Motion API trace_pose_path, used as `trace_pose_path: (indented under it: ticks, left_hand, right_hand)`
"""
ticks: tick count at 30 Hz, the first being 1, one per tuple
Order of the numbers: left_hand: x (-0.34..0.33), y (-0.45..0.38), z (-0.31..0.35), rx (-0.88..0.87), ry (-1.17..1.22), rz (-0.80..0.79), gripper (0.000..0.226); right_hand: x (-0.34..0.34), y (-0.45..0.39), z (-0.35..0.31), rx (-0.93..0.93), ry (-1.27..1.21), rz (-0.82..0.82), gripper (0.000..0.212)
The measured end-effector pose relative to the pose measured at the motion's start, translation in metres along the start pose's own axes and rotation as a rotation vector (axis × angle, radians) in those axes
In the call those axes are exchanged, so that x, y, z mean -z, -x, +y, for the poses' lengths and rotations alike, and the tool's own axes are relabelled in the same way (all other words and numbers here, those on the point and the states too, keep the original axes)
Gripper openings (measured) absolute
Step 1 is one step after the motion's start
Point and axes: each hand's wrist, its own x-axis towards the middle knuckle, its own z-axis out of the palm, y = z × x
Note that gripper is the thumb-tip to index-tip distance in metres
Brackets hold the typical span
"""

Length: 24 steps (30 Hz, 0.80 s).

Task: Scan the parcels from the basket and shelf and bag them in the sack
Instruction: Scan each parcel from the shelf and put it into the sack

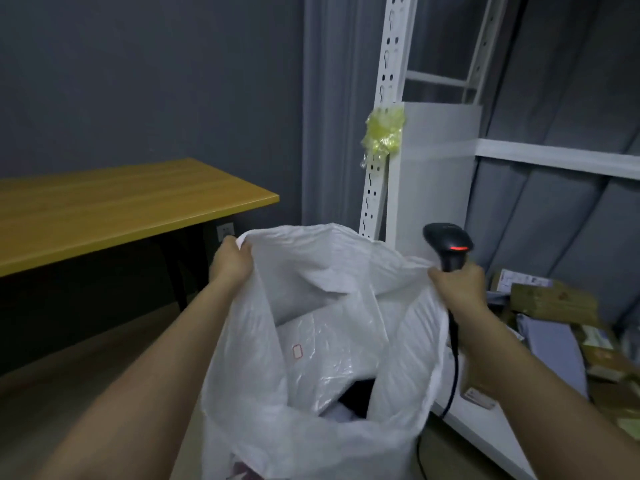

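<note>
This is looking like a small parcel sorting or storage room rather than a home. A white slotted-steel shelf rack (375,161) is standing against grey curtained walls, its lowest level carrying a heap of brown cardboard parcels (554,301) with printed labels and grey mailer bags. A corded handheld barcode scanner (450,245) is glowing red beside a large white sack (311,445) holding wrapped packages, and a plain wooden-topped table (121,206) is standing along the dark wall.
</note>
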Motion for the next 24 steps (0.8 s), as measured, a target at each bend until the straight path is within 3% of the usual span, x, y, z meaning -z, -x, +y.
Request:
trace_pose_path:
  ticks: [7,12,15,18,24]
  left_hand:
    - [0.017,0.033,0.005,-0.068,0.060,-0.023,0.024]
    - [0.006,0.075,0.020,-0.090,-0.073,-0.051,0.058]
    - [-0.008,0.120,0.038,-0.182,0.108,-0.008,0.043]
    - [-0.034,0.172,0.058,-0.250,0.381,-0.211,0.026]
    - [-0.120,0.267,0.110,-0.390,0.468,-0.458,0.020]
  right_hand:
    - [0.069,0.007,-0.018,0.143,-0.059,0.124,0.025]
    - [0.087,0.037,0.006,-0.039,-0.160,-0.136,0.035]
    - [0.096,0.060,0.024,-0.136,-0.278,-0.183,0.038]
    - [0.117,0.082,0.037,-0.164,-0.315,-0.151,0.030]
    - [0.196,0.115,0.090,-0.205,-0.345,-0.068,0.027]
